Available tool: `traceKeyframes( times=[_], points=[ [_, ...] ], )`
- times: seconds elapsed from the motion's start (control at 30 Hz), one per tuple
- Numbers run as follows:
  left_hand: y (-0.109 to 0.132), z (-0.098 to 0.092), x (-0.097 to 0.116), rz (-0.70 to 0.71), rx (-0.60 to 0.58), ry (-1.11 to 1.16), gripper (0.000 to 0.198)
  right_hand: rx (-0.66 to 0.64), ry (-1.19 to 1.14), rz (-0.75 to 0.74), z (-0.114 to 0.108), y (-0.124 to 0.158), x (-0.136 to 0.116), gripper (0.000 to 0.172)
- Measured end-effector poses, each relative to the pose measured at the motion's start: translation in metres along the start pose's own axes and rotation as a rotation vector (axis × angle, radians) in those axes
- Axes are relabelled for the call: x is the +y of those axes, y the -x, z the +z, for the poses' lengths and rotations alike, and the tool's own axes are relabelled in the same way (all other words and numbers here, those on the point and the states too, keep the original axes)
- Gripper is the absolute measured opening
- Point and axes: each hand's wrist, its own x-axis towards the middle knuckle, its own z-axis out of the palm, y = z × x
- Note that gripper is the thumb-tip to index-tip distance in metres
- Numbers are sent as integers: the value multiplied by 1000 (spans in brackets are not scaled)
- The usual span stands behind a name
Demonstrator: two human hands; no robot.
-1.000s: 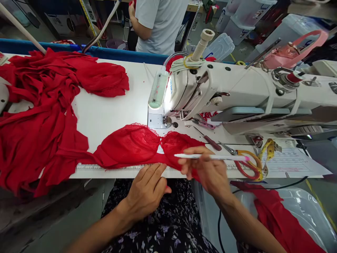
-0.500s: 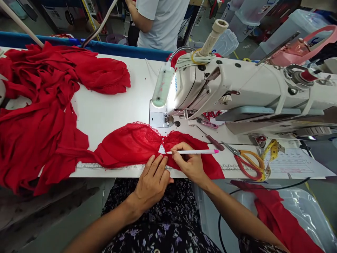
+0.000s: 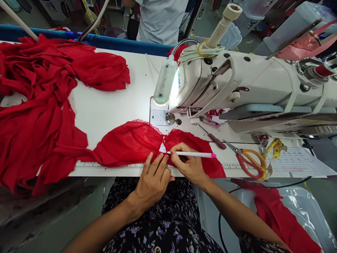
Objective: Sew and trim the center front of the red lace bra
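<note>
**Your white pen is down at the middle of the red bra**

Taking twelve o'clock as straight ahead from the pen tip, a clear bin with red cloth in it sits nearest, toward four, below the desk. Your left hand is at seven, its fingers slightly spread and laid flat, tips on the bra's lower edge. Your right hand is toward four, fingers pinching the pen close to its tip. The bra lies flat along the desk's near edge, partly over a ruler.

A second ago the right hand was a blur, with the pen over the right cup; now the tip is beside the triangular opening between the cups. Your left fingertips have moved up onto the band, and the bra's right end, then hidden by your hand, shows. Since half a second ago, both hands have barely changed.

At three lie scissors, a yellow tape measure and a paper; its writing, like the ruler's figures, is too small to read. A red pile fills nine to ten. The sewing machine stands at two, blue letters "UKI" legible beside the lamp glare. Beyond, at twelve, stands a person in a pale shirt.
</note>
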Motion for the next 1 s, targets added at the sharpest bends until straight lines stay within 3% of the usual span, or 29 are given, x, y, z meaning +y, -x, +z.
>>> traceKeyframes(
  times=[0.73, 0.9, 1.0],
  points=[
    [2, 1, 1, -11, -17, 22, 20, -17, 1, -29, 2, -2, 1, 13],
    [2, 0, 1, -13, -8, 30, 18, 122, -128, -17, -3, 1, 1, 15],
    [1, 0, 1, -11, -15, 43, 19, 216, -54, -35, -23, 7, 2, 14]
  ],
)
